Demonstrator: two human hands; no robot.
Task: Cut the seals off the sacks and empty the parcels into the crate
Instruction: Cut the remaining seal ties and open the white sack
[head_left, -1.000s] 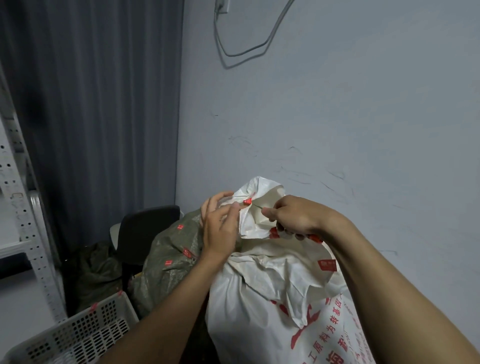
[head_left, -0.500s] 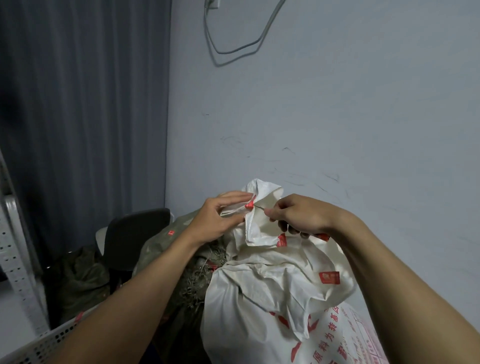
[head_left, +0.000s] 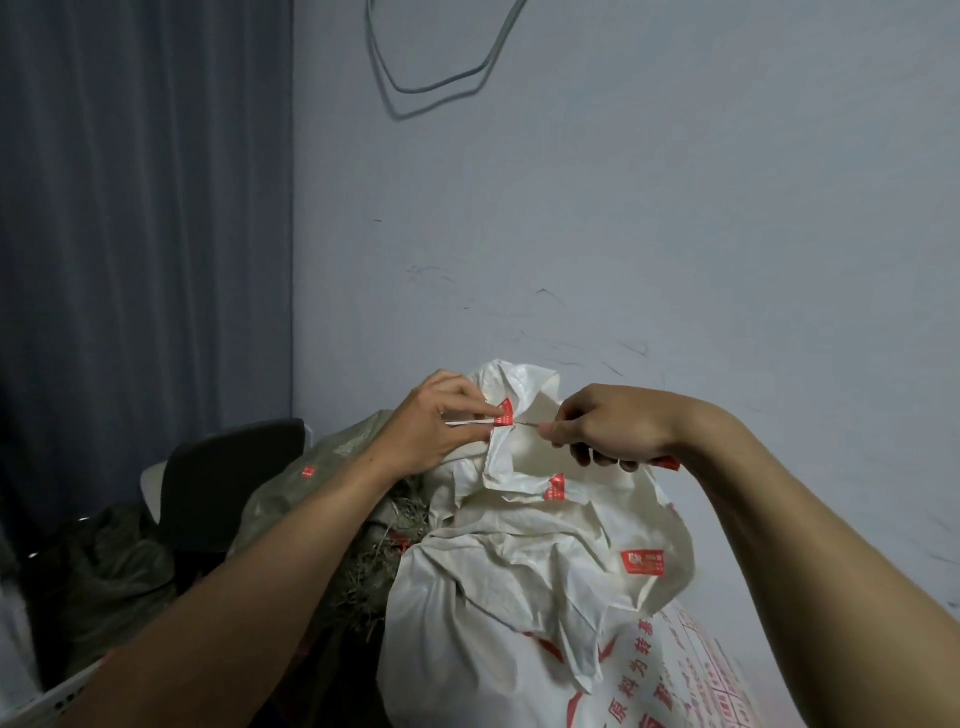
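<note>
Since half a second ago our left hand (head_left: 431, 422) has drawn the tie (head_left: 466, 424) taut, pinching the seal (head_left: 504, 413) atop the sack (head_left: 519, 597). Our right hand (head_left: 609, 427), at three o'clock, clenches the cutter (head_left: 668, 462). We judge this the cutting step; next needs a firm slice.

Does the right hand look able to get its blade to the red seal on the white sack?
Probably yes: the right hand holds a thin blade pointing at the red seal, which the left hand pinches at the neck of the white sack; nothing lies between them.
</note>
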